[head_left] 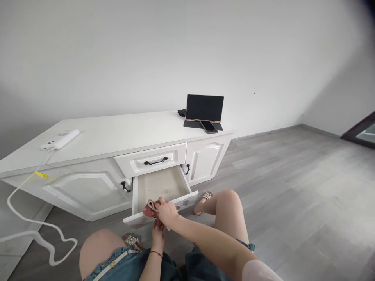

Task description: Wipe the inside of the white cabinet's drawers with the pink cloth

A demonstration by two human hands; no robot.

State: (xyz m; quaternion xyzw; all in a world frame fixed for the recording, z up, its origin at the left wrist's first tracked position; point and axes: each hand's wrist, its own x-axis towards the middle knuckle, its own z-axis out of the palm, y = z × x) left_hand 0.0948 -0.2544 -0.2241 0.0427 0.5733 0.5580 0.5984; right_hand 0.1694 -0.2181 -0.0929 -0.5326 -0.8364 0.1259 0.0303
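A crumpled pinkish-red cloth [150,209] with a pale edge is bunched over the front edge of the pulled-out lower drawer [158,185]. My right hand [167,213] reaches across from the right, its fingers closed on this cloth. Just below, my left hand [158,230], with a red string bracelet at the wrist, has its fingers closed against the cloth's underside. My right hand partly hides those fingertips. Pale inside, the drawer shows a few faint marks on its bottom. Above it the upper drawer [155,160] with a black handle is closed.
On the white cabinet [123,130] stand a tablet [204,108] on a dark stand, a phone [209,127] and a white power strip [63,139]. Its white cable [32,221] loops down at the left. My knees flank the drawer; grey floor [293,187] extends to the right.
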